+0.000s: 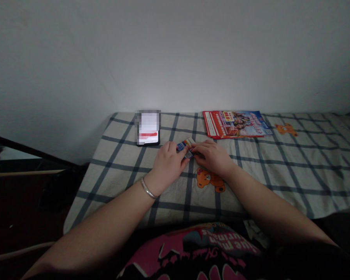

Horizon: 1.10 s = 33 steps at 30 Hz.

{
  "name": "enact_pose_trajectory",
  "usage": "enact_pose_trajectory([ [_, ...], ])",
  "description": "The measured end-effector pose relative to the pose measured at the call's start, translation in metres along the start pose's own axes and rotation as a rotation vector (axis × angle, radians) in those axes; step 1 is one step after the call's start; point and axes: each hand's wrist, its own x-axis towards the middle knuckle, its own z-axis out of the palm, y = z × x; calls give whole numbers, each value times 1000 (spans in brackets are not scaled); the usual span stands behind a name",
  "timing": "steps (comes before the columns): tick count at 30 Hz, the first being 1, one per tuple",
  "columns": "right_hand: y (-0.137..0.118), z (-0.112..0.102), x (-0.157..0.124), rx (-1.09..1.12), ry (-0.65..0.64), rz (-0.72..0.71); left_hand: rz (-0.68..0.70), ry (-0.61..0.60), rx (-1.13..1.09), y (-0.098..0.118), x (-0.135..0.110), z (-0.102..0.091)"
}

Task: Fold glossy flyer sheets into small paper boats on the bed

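Between my hands is a small piece of folded printed paper point(185, 144), blue, white and yellow, with a dark square code near its lower edge. My left hand point(168, 162) wears a silver bangle at the wrist, and its fingers press on the paper from the left. From the other side, my right hand point(212, 155) pinches the paper's right edge with bent fingers. Fingers cover part of the paper, so its full shape is hidden. Just below my right hand, an orange bear print point(205, 179) shows on the checked cloth point(169, 206).
A phone point(148, 128) with a lit, partly blurred screen lies beyond my left hand. Behind my right hand is a stack of red and blue flyers point(236, 124). A pale wall point(175, 58) rises along the far edge. The cloth-covered surface ends at the left above a dark floor area.
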Motion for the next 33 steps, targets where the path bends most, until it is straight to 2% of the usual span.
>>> enact_pose_trajectory([
  [6,4,-2,4,78,11,-19,0,-20,-14,-1,0,0],
  [12,4,9,6,-52,18,10,12,16,-34,-2,-1,2],
  [22,8,15,9,-63,-7,99,47,-6,-83,-3,2,4],
  [27,4,8,8,-92,-43,89,44,-66,-94,-5,4,7],
  [33,-6,-13,1,-157,-134,138,64,-42,-83,-6,4,13],
])
